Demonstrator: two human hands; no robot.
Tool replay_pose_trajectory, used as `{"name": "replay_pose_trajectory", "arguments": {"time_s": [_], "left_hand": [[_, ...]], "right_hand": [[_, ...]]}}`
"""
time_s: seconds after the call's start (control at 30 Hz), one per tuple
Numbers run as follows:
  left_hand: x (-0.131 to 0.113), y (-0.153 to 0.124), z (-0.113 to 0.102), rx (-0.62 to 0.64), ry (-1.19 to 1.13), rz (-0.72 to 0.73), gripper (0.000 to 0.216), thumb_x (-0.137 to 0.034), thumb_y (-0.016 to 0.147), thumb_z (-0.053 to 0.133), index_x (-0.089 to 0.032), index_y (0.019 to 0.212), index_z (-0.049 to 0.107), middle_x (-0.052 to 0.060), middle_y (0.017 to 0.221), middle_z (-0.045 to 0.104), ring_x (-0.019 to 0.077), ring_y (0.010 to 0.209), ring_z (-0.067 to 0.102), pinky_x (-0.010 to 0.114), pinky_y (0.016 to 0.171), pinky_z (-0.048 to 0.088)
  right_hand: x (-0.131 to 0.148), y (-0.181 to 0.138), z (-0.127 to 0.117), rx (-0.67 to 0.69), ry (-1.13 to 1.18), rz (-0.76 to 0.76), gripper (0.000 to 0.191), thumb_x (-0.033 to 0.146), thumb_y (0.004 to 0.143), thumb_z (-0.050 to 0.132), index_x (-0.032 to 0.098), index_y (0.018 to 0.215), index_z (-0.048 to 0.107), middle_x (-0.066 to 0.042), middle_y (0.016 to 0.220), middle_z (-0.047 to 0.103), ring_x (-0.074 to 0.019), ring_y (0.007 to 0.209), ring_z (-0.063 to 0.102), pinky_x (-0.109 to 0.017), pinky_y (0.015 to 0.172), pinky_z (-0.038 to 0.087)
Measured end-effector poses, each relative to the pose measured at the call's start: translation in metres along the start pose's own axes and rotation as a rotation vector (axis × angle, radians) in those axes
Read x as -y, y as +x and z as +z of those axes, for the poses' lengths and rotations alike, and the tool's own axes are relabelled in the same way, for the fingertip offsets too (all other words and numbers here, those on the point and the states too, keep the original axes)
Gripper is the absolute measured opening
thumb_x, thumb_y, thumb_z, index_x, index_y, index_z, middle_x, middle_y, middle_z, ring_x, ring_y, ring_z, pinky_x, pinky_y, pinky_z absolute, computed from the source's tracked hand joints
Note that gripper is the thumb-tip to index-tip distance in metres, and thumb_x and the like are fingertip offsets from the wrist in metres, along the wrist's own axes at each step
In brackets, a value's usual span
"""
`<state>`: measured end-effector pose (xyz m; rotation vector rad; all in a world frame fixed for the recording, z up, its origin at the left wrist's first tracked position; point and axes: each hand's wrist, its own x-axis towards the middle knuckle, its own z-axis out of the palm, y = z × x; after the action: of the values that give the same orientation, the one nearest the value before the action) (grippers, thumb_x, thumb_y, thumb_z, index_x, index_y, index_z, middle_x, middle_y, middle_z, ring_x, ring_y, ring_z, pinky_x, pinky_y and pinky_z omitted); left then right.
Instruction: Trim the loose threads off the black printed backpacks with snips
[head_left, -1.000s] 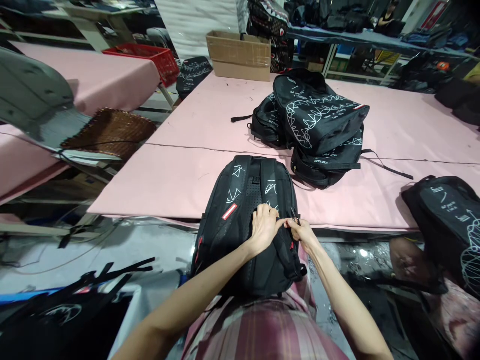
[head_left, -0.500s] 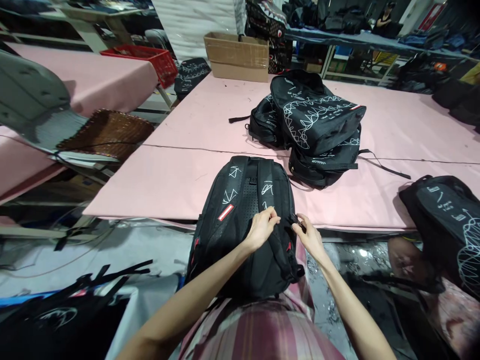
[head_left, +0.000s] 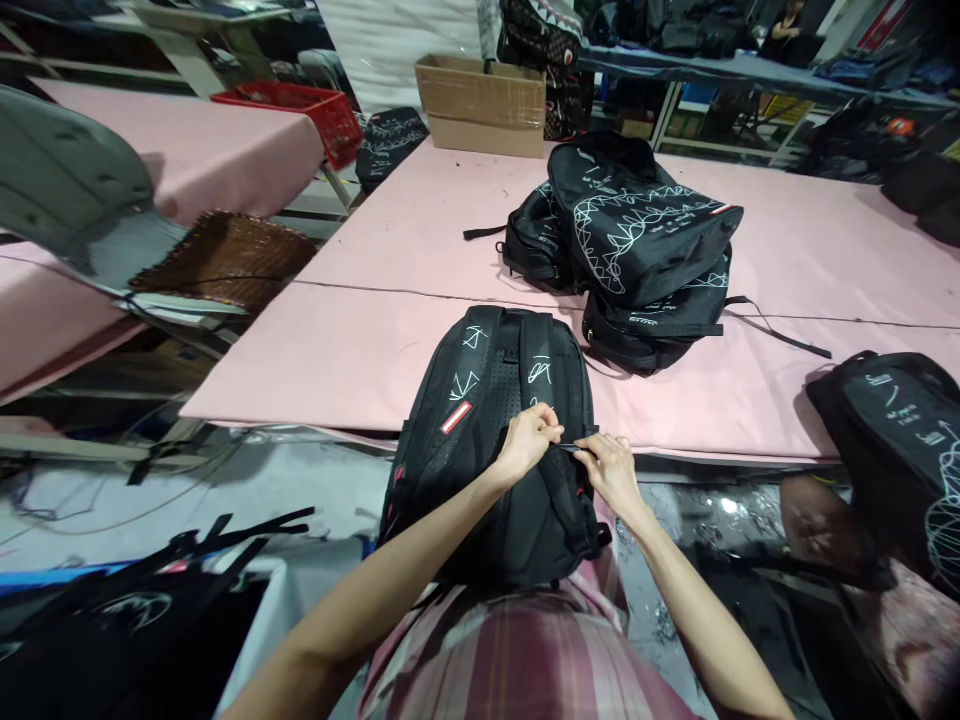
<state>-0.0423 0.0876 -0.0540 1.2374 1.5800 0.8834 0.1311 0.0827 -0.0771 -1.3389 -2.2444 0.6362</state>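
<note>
A black backpack with white scribbles and a red tag lies back side up, half on the pink table's near edge and half on my lap. My left hand is closed in a pinch on the backpack's right shoulder strap. My right hand sits just to its right, fingers closed around a small dark tool whose tip points at the left fingertips. What the tool is I cannot make out.
A pile of black backpacks lies mid-table. Another backpack sits at the right edge. A cardboard box stands at the far end, a red crate and a woven basket to the left. Black straps lie lower left.
Both hands stay on the strap. My right hand has turned, so the small tool that stood upright now lies level, pointing toward my left fingers. The view shifted slightly.
</note>
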Motion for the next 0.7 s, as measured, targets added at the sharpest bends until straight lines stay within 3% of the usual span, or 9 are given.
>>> {"name": "replay_pose_trajectory", "arguments": {"time_s": [0.07, 0.2, 0.33, 0.5, 0.6, 0.7], "left_hand": [[-0.005, -0.002, -0.013, 0.075, -0.020, -0.002, 0.005, -0.023, 0.072, 0.055, -0.017, 0.072, 0.056, -0.002, 0.054, 0.062, 0.0136, 0.056, 0.060, 0.023, 0.060, 0.042], [-0.005, -0.018, -0.048, 0.306, 0.114, -0.043, 0.027, -0.038, 0.079, 0.049, -0.017, 0.076, 0.066, -0.002, 0.037, 0.054, 0.0188, 0.059, 0.063, 0.025, 0.064, 0.044], [0.017, -0.036, -0.049, 0.143, 0.168, -0.183, 0.018, -0.033, 0.073, 0.058, -0.018, 0.072, 0.067, 0.002, 0.050, 0.063, 0.0200, 0.061, 0.063, 0.025, 0.060, 0.043], [0.033, -0.040, -0.028, 0.079, -0.074, -0.300, 0.038, -0.025, 0.077, 0.054, -0.015, 0.114, 0.054, 0.009, 0.095, 0.068, 0.0141, 0.057, 0.060, 0.022, 0.044, 0.041], [0.027, -0.035, -0.029, 0.082, -0.306, -0.392, 0.037, -0.019, 0.078, 0.053, -0.011, 0.114, 0.050, 0.012, 0.096, 0.066, 0.0131, 0.063, 0.062, 0.021, 0.049, 0.045], [0.021, -0.033, -0.035, 0.113, -0.419, -0.417, 0.029, -0.019, 0.079, 0.055, -0.009, 0.105, 0.052, 0.010, 0.085, 0.066, 0.0144, 0.068, 0.064, 0.026, 0.063, 0.051]], "right_hand": [[-0.005, -0.002, -0.003, -0.007, 0.133, 0.118, 0.016, 0.031, 0.083, 0.052, 0.022, 0.088, 0.065, -0.005, 0.087, 0.068, -0.0209, 0.082, 0.060, -0.033, 0.076, 0.036], [-0.018, -0.017, -0.008, -0.060, 0.488, 0.328, 0.023, 0.036, 0.078, 0.055, 0.020, 0.092, 0.063, -0.005, 0.091, 0.068, -0.0219, 0.086, 0.060, -0.033, 0.077, 0.042], [-0.016, -0.033, -0.005, 0.024, 0.668, 0.367, 0.021, 0.032, 0.074, 0.059, 0.019, 0.090, 0.063, -0.005, 0.090, 0.067, -0.0201, 0.084, 0.060, -0.032, 0.078, 0.043], [0.001, -0.034, 0.005, 0.026, 0.709, 0.404, 0.020, 0.034, 0.072, 0.060, 0.020, 0.087, 0.061, -0.002, 0.080, 0.064, -0.0173, 0.075, 0.057, -0.028, 0.070, 0.042], [0.009, -0.028, 0.011, 0.051, 0.594, 0.450, 0.024, 0.036, 0.062, 0.070, 0.021, 0.079, 0.061, 0.002, 0.068, 0.058, -0.0152, 0.064, 0.051, -0.025, 0.061, 0.037], [0.016, -0.022, 0.017, 0.110, 0.641, 0.514, 0.029, 0.040, 0.058, 0.072, 0.020, 0.055, 0.052, 0.005, 0.052, 0.043, -0.0110, 0.053, 0.037, -0.023, 0.051, 0.027]]}}
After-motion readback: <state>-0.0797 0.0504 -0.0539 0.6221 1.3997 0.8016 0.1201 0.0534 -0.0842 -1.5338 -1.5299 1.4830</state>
